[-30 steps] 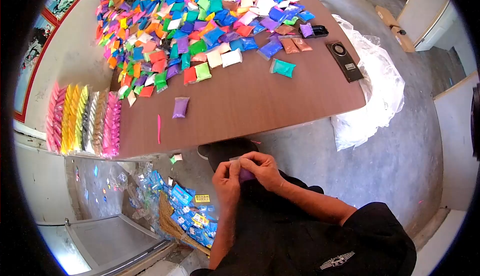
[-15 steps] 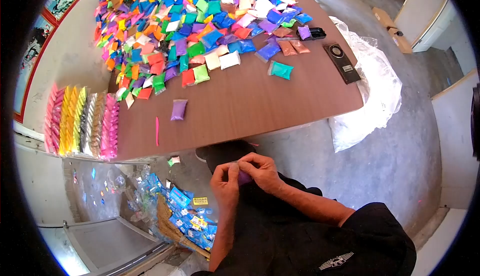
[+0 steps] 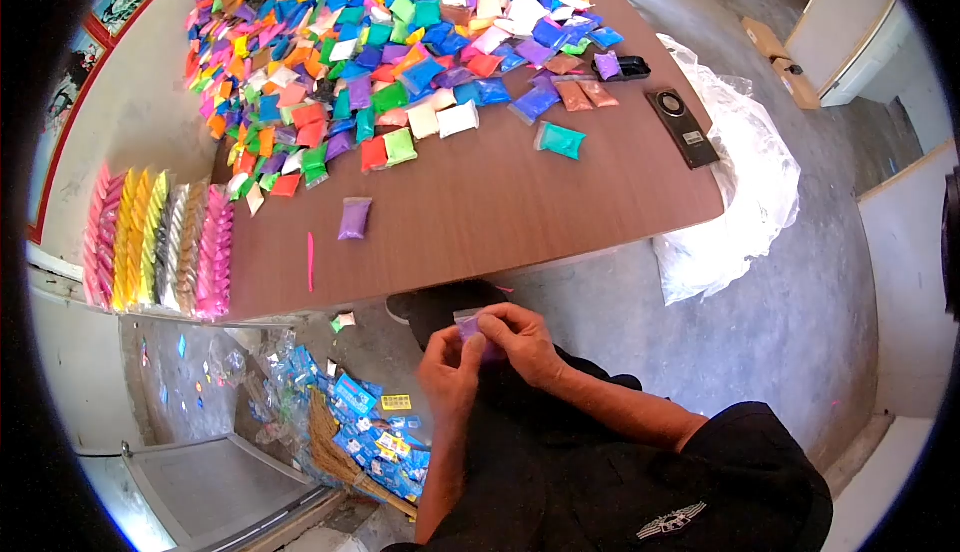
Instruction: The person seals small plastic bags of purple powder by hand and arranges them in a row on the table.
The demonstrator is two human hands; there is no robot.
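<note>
Below the table's front edge, over my lap, both hands hold one small clear bag with purple contents (image 3: 468,324). My left hand (image 3: 450,364) pinches its left side, with the thumb pointing up. From the right, my right hand (image 3: 522,344) grips it between thumb and fingers. The lower part of the bag is hidden by the fingers. On the brown table (image 3: 430,217) lie another purple packet (image 3: 354,219), a thin pink strip (image 3: 311,262) and a teal packet (image 3: 560,140).
Many coloured packets (image 3: 400,62) cover the far table, with bundled packet strips (image 3: 160,242) at the left. A dark phone-like device (image 3: 683,128) lies near the right edge, beside white plastic (image 3: 730,192). Blue wrappers (image 3: 385,442) and a broom (image 3: 335,442) are on the floor.
The purple bag has come up into view between my fingers, where it was mostly hidden before. My left hand has shifted slightly down, and the camera view has moved a little.
</note>
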